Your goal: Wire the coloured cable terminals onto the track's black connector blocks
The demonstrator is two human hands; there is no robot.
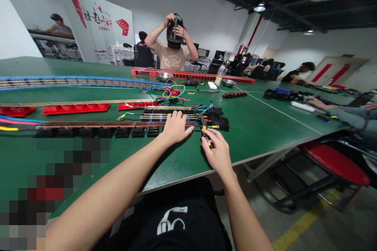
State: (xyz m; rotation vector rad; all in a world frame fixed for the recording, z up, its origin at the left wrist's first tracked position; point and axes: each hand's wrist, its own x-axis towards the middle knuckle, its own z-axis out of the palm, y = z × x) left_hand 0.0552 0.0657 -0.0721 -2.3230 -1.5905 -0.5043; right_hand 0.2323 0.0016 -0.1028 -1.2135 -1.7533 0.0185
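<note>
My left hand [176, 128] lies spread, palm down, across a long black conductor rail [97, 124] with copper-coloured strips. My right hand [217, 150] is closed round pliers [203, 124] with yellow and black handles. Their jaws are at the rail's right end, beside wires with ring terminals; whether they grip a wire is too small to tell. Just past them sits a black end block [220, 121]. Another ring-terminal wire, green and yellow [125, 114], sticks out left of my left hand.
Behind lie red rail pieces [75, 108], a curved blue rail [73, 83], tangled coloured wires [173, 92], a long red rail [194, 75], a metal bowl [165, 76] and a bottle [219, 75]. A person in a headset [175, 47] is opposite; another person's hand [316, 102] is at right.
</note>
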